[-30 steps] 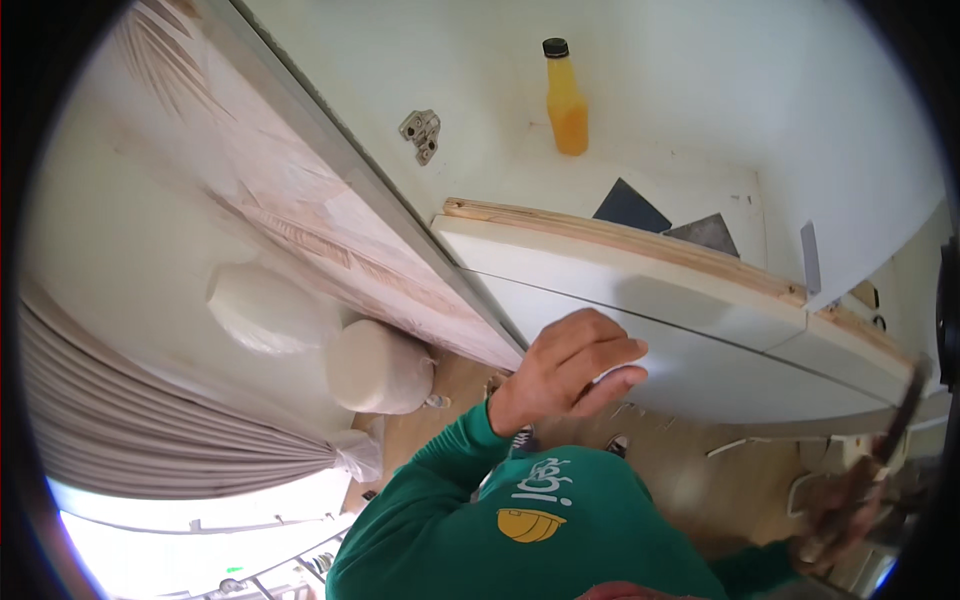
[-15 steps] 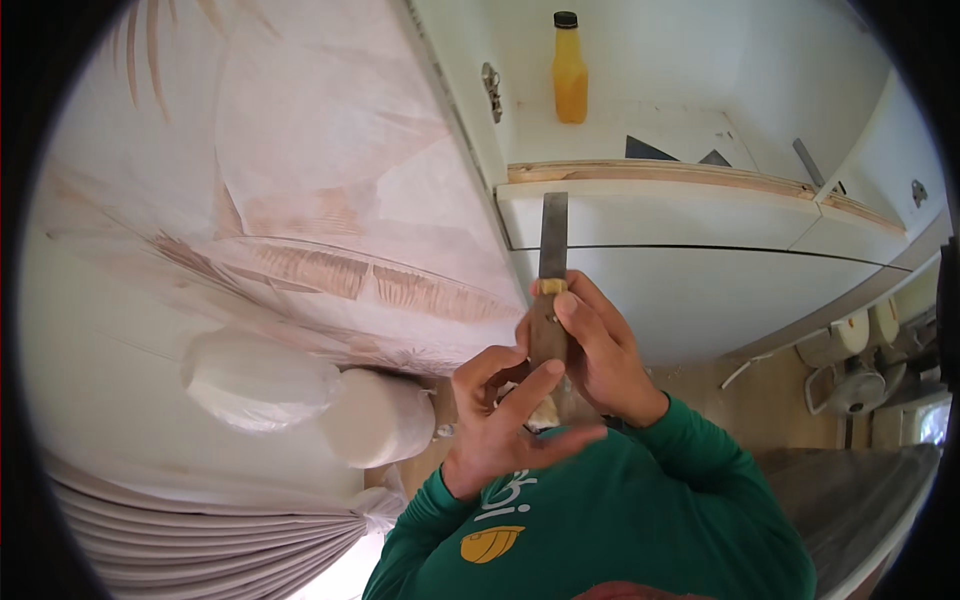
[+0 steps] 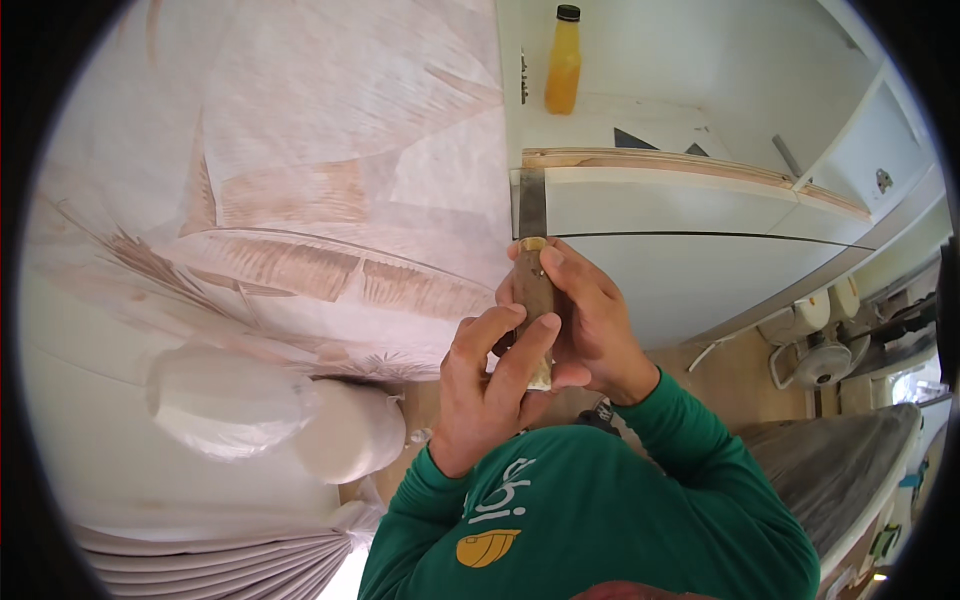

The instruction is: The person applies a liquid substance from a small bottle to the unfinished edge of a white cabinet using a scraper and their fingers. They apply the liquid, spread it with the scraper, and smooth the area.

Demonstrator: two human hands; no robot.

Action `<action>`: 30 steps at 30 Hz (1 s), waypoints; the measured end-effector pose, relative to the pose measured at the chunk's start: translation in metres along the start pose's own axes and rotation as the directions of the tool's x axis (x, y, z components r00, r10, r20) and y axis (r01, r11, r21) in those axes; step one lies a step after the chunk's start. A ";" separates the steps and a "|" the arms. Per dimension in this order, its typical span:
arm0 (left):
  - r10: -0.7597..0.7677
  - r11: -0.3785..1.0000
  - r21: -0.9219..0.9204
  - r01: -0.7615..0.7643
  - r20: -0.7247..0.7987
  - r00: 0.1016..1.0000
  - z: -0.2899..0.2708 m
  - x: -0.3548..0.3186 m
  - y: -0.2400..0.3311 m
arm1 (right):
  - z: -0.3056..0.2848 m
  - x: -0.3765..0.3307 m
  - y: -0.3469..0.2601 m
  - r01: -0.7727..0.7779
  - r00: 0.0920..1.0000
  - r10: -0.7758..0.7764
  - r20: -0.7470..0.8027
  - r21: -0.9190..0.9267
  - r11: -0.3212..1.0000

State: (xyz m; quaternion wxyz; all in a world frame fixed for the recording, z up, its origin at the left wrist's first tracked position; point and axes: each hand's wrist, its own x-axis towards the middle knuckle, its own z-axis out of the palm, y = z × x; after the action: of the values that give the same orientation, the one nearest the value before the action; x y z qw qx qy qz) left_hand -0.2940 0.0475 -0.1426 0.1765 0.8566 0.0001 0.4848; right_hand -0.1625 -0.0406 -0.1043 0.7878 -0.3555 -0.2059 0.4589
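Observation:
A chisel [image 3: 533, 205] with a flat grey metal blade, a yellowish collar and a brown handle points away from me. Wrapped round the upper handle, just below the collar, is my right hand [image 3: 598, 315], with its thumb near the collar. My left hand [image 3: 480, 385] is closed on the lower handle, fingertips pressing on its face. The handle's pale butt end shows below the fingers. The blade overlaps the left end of a white cabinet front [image 3: 690, 205] whose top edge is bare wood [image 3: 660, 160]; whether blade and cabinet touch, I cannot tell.
Inside the cabinet stand a bottle of orange liquid [image 3: 563, 65] and dark flat pieces [image 3: 632, 139]. A leaf-patterned wall [image 3: 330, 200] adjoins on the left. Plastic-wrapped round pieces [image 3: 230, 400] lie lower left, near a curtain [image 3: 220, 565]. A fan [image 3: 824, 364] stands at right.
My view has shifted, and both hands with the chisel now appear farther left and a little higher. The left hand's fingers and thumb have closed in on the lower handle.

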 end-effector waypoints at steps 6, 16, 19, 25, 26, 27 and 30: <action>0.042 0.999 0.036 -0.040 -0.053 0.998 0.005 0.003 -0.008 | -0.002 0.005 -0.001 -0.015 1.000 0.015 0.011 0.031 0.999; 0.065 0.998 0.006 -0.065 -0.173 0.983 0.014 0.002 -0.007 | -0.027 0.030 -0.004 -0.082 0.987 0.061 0.148 0.139 0.987; 0.028 0.999 0.027 -0.024 -0.149 0.988 0.009 -0.001 -0.008 | -0.028 0.033 -0.004 -0.092 0.980 0.060 0.191 0.161 0.983; -0.100 0.993 -0.081 0.086 -0.188 0.977 0.007 -0.016 -0.020 | -0.026 0.042 0.009 -0.061 0.978 0.019 0.207 0.198 0.978; -0.136 0.986 -0.126 0.112 -0.205 0.969 0.007 -0.019 -0.021 | -0.026 0.041 0.008 -0.039 0.984 0.010 0.179 0.157 0.987; -0.151 0.977 -0.176 0.117 -0.192 0.970 0.006 -0.020 -0.021 | -0.025 0.039 0.007 -0.023 0.988 0.006 0.155 0.112 0.993; -0.214 0.940 -0.301 0.159 -0.158 0.964 0.010 -0.015 -0.013 | -0.013 0.038 0.001 0.015 1.000 -0.016 -0.023 -0.019 1.000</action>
State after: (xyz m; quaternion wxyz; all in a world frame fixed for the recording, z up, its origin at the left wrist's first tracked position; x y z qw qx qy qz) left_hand -0.2916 0.0547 -0.1634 0.3428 0.7684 0.0282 0.5397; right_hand -0.1361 -0.0122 -0.1137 0.7902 -0.3664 -0.2039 0.4469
